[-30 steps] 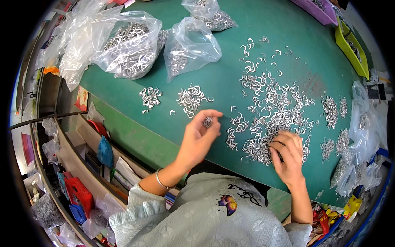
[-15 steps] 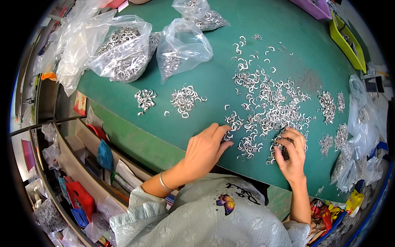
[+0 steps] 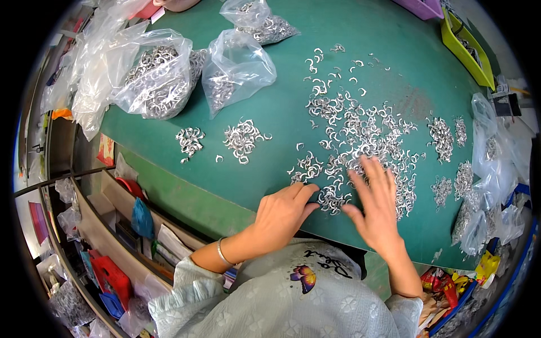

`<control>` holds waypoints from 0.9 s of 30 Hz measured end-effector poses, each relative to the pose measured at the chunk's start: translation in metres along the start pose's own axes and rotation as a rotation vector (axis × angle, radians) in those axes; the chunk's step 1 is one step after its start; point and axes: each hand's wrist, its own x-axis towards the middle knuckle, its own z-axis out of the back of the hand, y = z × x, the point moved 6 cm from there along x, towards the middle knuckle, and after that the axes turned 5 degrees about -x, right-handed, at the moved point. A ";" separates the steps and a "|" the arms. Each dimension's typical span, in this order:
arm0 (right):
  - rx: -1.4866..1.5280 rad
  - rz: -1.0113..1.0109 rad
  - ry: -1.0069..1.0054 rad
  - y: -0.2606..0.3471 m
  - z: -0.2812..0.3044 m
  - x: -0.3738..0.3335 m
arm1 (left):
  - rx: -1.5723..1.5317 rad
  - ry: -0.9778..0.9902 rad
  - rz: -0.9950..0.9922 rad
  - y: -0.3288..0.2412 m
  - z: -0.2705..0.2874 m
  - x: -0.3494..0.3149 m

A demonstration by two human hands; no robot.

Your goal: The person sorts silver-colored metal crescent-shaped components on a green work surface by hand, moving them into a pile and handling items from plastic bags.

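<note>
While I lean over the near edge of the smooth green worktop (image 3: 332, 22), a broad scatter of silvery, C-shaped, metal-looking pieces (image 3: 360, 127) lies right of its middle, dense toward that near edge and thinning toward the far one. Over by the left edge sits a bulging clear plastic bag (image 3: 179, 48) of similar pieces, with a slacker clear plastic bag (image 3: 248, 70) just to its right.

My right hand (image 3: 375, 208) is palm down at the near side of the scatter, its fingers spread and released, its tips among the pieces. My left hand (image 3: 284, 214) is by the near edge, fingers bent, thumb parted from forefinger, tips just beside the scatter's nearest clump; I cannot tell whether anything is tucked under the palm.

Smaller again, a loose silvery heap (image 3: 245, 141) and a tighter silvery heap (image 3: 190, 142) lie left of the scatter, well apart from my hands. Between them, nearer the near edge, rests one lone silvery crescent (image 3: 219, 159).

I judge each piece light, stiff and hard to break, smooth enough to skid under a fingertip, and likely to hook its neighbours. Flat fingers should rake many together; for a single one, I'd pinch across the outer curve with thumb and forefinger, or lift it by one tip where it stands proud.
</note>
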 end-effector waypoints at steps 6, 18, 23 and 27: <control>0.135 0.189 0.221 0.016 0.000 -0.016 | 0.020 -0.058 0.012 0.003 -0.001 0.004; 0.127 -0.164 -0.341 -0.025 0.029 -0.013 | -0.047 -0.042 -0.148 -0.021 -0.018 0.015; -0.023 -0.190 -0.254 -0.017 0.015 0.003 | 0.046 0.055 -0.132 -0.022 -0.032 0.021; -0.054 -0.153 -0.292 -0.028 0.018 -0.007 | 0.045 0.036 -0.122 -0.016 -0.026 0.020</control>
